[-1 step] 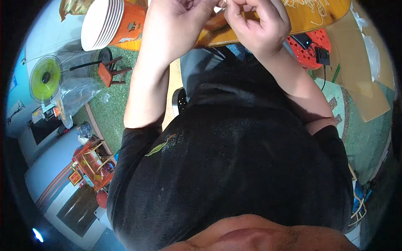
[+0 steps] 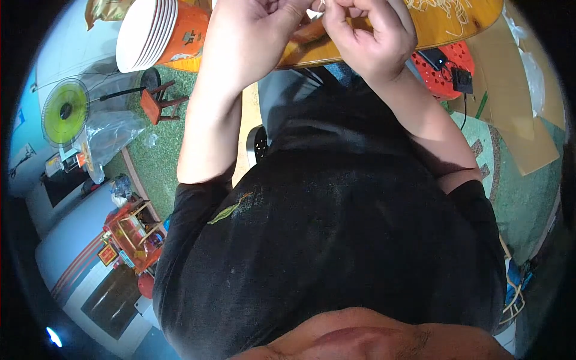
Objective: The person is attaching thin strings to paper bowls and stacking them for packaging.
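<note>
Both of my hands are raised to the top edge of the view, over an orange-yellow wooden board with pale thin strands lying on it. My left hand is curled, its fingertips meeting those of my right hand. My right hand's thumb and fingers pinch a small pale piece that the picture's edge mostly cuts off. What my left fingers hold is hidden. My black shirt fills the middle of the view, with a dry leaf stuck on it.
A stack of white plates rests on an orange bucket at the upper left. Below it stand a small red stool, a round yellow-green fan and a clear plastic bag. A red perforated disc and cardboard lie at the right.
</note>
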Available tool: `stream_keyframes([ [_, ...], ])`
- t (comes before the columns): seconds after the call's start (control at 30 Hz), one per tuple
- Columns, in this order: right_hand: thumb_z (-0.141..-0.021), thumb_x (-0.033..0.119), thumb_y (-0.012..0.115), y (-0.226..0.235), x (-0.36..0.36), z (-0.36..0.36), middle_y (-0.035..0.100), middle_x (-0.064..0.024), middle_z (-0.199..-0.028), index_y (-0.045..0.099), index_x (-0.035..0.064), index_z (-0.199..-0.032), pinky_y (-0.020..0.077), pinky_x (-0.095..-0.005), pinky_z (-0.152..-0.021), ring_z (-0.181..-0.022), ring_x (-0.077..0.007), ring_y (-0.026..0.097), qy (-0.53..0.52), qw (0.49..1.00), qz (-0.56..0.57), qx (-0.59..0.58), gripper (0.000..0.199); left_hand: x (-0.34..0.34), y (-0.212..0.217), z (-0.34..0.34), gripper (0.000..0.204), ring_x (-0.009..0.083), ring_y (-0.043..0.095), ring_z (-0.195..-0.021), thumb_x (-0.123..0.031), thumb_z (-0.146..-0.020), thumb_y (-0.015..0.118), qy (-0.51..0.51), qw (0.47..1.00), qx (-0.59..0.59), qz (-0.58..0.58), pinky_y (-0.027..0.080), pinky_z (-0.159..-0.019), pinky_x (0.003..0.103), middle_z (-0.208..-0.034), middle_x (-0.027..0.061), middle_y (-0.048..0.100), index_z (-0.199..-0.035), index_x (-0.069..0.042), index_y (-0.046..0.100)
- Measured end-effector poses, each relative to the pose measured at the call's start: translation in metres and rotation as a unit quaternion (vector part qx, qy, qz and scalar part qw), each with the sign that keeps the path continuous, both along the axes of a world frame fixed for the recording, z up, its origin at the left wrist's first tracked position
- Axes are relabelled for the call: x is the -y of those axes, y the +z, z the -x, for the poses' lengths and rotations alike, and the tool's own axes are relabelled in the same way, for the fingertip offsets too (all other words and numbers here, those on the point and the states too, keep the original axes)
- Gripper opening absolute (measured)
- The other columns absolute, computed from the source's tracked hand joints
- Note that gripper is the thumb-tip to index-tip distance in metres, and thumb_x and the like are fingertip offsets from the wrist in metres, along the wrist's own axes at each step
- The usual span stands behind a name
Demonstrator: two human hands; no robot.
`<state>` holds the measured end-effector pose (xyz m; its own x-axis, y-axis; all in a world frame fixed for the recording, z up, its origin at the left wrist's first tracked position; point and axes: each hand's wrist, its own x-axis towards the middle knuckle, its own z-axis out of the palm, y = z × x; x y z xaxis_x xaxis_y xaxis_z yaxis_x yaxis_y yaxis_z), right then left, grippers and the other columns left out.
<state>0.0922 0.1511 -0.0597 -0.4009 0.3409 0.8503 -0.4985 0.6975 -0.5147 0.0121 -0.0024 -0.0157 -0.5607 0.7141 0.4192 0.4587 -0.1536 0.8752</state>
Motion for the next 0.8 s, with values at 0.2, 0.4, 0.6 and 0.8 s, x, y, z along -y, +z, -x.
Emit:
stream_keyframes([
  [0.2, -0.077, -0.006, 0.077, 0.001, -0.002, -0.002, 0.063, -0.0089, -0.085, 0.064, 0.0026, -0.091, 0.0500, -0.0342, -0.063, -0.073, -0.0256, 0.061, -0.001, 1.000, -0.024, -0.011, 0.021, -0.017, 0.044, -0.012, 0.009, 0.0090, 0.066, -0.082, 0.002, -0.102, 0.061, 0.084, 0.955, 0.212, 0.191, 0.056, -0.075, 0.023, -0.091, 0.0038, 0.070, -0.107, 0.005, 0.068],
  [0.4, -0.078, -0.008, 0.076, 0.005, 0.001, -0.008, 0.063, -0.0097, -0.086, 0.064, 0.0023, -0.092, 0.0499, -0.0345, -0.066, -0.075, -0.0265, 0.062, 0.010, 1.000, -0.004, -0.008, 0.020, -0.010, 0.038, 0.003, 0.004, 0.0080, 0.062, -0.077, 0.001, -0.101, 0.063, 0.003, 0.962, 0.200, 0.187, 0.052, -0.069, 0.023, -0.087, 0.0019, 0.068, -0.100, 0.001, 0.067],
  [0.6, -0.081, -0.010, 0.073, 0.011, 0.007, -0.009, 0.062, -0.0093, -0.089, 0.061, 0.0022, -0.089, 0.0483, -0.0315, -0.072, -0.078, -0.0241, 0.061, 0.049, 0.996, 0.074, -0.011, 0.019, -0.014, 0.038, 0.000, 0.008, 0.0079, 0.060, -0.073, -0.002, -0.103, 0.061, 0.027, 0.958, 0.214, 0.190, 0.050, -0.068, 0.022, -0.084, 0.0004, 0.066, -0.096, -0.001, 0.065],
  [0.8, -0.091, -0.008, 0.064, -0.029, 0.017, -0.005, 0.059, -0.0062, -0.091, 0.056, 0.0023, -0.100, 0.0472, -0.0284, -0.075, -0.079, -0.0153, 0.056, 0.268, 0.891, 0.348, -0.111, 0.017, -0.013, 0.034, -0.003, 0.009, 0.0084, 0.059, -0.073, 0.001, -0.103, 0.059, 0.075, 0.954, 0.247, 0.156, 0.051, -0.068, 0.023, -0.084, 0.0000, 0.065, -0.097, -0.001, 0.065],
])
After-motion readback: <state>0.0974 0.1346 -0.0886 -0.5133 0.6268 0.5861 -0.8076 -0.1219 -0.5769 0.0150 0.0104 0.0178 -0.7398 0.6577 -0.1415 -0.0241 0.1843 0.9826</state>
